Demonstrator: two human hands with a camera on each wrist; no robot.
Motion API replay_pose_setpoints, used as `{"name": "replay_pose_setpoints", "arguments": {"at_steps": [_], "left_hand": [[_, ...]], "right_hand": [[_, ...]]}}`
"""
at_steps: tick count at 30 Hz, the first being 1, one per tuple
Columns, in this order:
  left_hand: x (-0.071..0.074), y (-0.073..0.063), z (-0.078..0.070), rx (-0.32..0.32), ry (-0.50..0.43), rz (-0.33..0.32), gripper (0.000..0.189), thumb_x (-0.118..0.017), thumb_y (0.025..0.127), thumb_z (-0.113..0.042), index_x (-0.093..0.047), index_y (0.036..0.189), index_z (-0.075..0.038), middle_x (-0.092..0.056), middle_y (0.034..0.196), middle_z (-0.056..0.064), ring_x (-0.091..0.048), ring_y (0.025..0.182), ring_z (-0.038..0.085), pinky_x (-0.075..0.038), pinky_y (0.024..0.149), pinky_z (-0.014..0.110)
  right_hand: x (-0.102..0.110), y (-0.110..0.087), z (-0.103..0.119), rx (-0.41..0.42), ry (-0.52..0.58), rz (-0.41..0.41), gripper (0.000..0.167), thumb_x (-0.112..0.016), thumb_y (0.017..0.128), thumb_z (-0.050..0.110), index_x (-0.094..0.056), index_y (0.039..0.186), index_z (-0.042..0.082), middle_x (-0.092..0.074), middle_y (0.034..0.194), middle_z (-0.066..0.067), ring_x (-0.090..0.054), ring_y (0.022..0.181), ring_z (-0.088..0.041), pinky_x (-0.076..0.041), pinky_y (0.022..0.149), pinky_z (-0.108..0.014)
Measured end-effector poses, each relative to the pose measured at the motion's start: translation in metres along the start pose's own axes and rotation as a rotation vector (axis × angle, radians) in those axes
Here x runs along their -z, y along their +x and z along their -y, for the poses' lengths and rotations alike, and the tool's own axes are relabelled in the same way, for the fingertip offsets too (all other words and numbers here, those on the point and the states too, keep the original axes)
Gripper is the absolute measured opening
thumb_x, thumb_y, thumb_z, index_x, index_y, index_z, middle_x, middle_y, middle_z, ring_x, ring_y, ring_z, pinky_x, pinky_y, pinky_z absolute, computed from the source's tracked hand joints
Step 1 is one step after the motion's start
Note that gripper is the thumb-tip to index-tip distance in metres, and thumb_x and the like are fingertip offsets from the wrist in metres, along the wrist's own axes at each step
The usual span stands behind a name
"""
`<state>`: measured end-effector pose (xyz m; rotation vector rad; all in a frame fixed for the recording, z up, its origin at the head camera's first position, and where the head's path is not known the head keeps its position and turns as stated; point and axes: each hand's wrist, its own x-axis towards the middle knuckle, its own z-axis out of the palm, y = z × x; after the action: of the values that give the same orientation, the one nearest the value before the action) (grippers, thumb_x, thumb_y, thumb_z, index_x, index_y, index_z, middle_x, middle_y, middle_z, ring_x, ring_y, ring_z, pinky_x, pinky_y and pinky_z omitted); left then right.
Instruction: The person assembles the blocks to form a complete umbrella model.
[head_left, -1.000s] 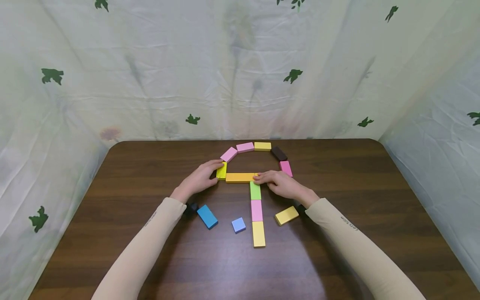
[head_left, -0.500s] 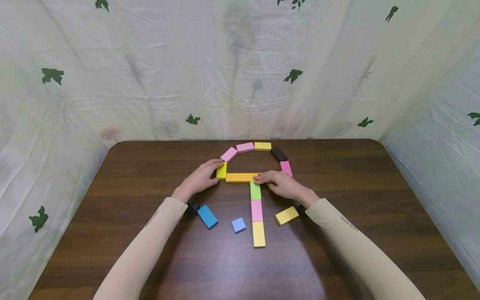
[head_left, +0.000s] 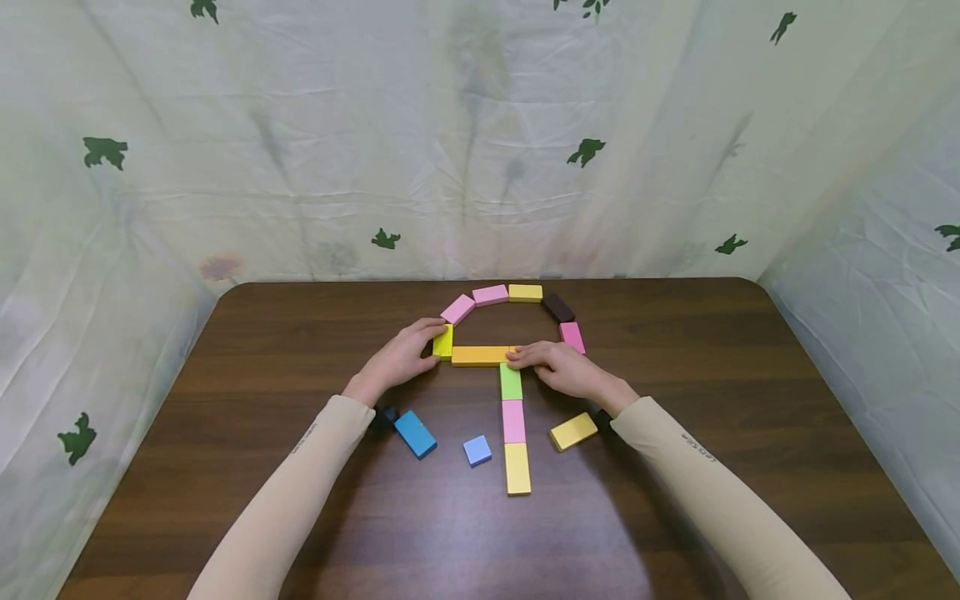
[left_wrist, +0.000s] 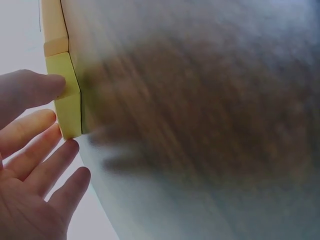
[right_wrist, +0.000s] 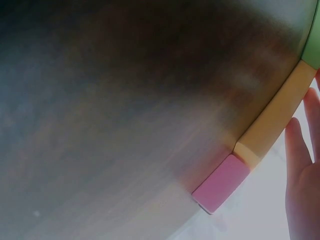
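In the head view, my left hand (head_left: 401, 352) is at the left end of an arch of blocks and pinches the bright yellow block (head_left: 444, 342) between thumb and fingers. The left wrist view shows the thumb on the near face of this yellow block (left_wrist: 70, 107), the fingers spread beyond it. An orange block (head_left: 478, 357) lies to its right. My right hand (head_left: 566, 368) reaches over the right part of the orange row, fingertips near a seam. In the right wrist view, extended fingers (right_wrist: 297, 150) lie along the orange block (right_wrist: 275, 112); the thumb is hidden.
Pink, pale yellow (head_left: 525, 293) and dark brown (head_left: 558, 307) blocks curve above the orange row, ending at a deep pink block (head_left: 572, 337). Below run green (head_left: 511, 382), pink (head_left: 513, 422) and yellow (head_left: 517, 468) blocks. Loose ones include blue (head_left: 416, 434), small blue (head_left: 477, 451) and yellow (head_left: 573, 432).
My left hand has shifted very slightly to the right against the yellow block. The right hand and the blocks stay as they were.
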<state>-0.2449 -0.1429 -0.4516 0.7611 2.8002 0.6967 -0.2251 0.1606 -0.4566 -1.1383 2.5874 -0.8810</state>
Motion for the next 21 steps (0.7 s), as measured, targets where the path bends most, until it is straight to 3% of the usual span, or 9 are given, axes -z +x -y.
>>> {"name": "replay_pose_setpoints", "arguments": {"at_steps": [11, 21], "left_hand": [[0.005, -0.005, 0.002, -0.027, -0.005, -0.019, 0.056, -0.065, 0.09, -0.009, -0.044, 0.14, 0.003, -0.037, 0.146, 0.019, -0.04, 0.131, 0.033, -0.034, 0.105, 0.045], [0.017, -0.03, 0.006, -0.037, -0.029, -0.015, 0.056, -0.065, 0.09, -0.01, -0.044, 0.141, 0.002, -0.037, 0.148, 0.017, -0.037, 0.133, 0.033, -0.034, 0.105, 0.048]], "right_hand": [[0.0, 0.001, -0.001, 0.014, 0.001, -0.006, 0.043, -0.048, 0.089, -0.011, -0.064, 0.125, 0.005, -0.059, 0.13, -0.004, -0.048, 0.126, -0.023, -0.038, 0.103, -0.04], [0.001, -0.001, 0.002, 0.069, -0.032, -0.021, 0.043, -0.047, 0.087, -0.014, -0.066, 0.122, 0.002, -0.06, 0.128, -0.008, -0.05, 0.125, -0.026, -0.038, 0.102, -0.041]]}}
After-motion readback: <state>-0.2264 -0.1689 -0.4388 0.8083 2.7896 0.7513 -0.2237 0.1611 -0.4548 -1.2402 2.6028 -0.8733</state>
